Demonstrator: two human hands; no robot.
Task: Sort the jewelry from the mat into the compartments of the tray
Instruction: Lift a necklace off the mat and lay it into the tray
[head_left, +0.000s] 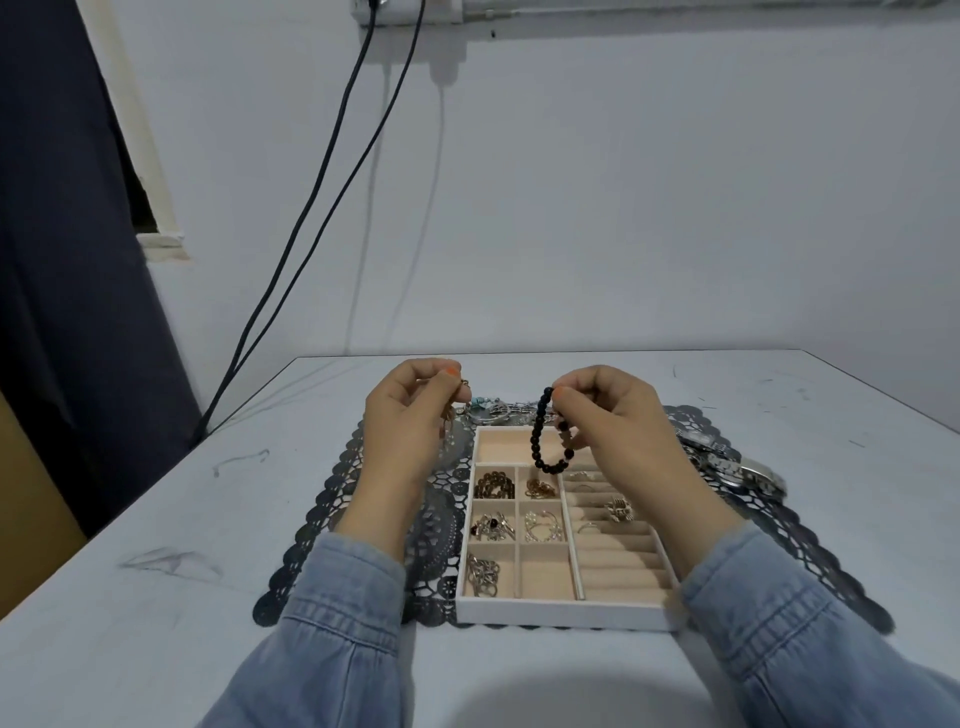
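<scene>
1. Centrally, the right hand (613, 415) has its fingers (582, 387) pressed together with the thumb, clamped on a black bead bracelet (540, 441). The loop hangs in the air above the far, wide compartment of the tray (566, 613).
2. Left of centre, the left hand (410, 415) is raised to the same height. Its fingers (441, 379) pinch a thin chain (464, 385) at the clasp, and the rest trails down beside the palm. Its details are too fine to tell.
3. Both wrists emerge from denim sleeves (353, 587) that enter from the lower corners of the frame.
4. Below the hands, the white-rimmed tray has small square compartments on its left side. They hold a brown chain (493, 484), a gold chain (540, 488), silver pieces (491, 527), pearl pieces (543, 525) and a silver chain (480, 574).
5. The right side of the tray is a block of padded rolls with several rings (618, 509) set between them.
6. The tray lies on a dark lace mat (322, 525). Unsorted jewelry (493, 410) lies on the mat just above the tray in the frame, and metal watches (737, 470) lie on it at centre right.
7. The mat rests on a pale bench (156, 597). Two black cables (322, 171) run down the wall in the upper left, beside a dark curtain (52, 260).
</scene>
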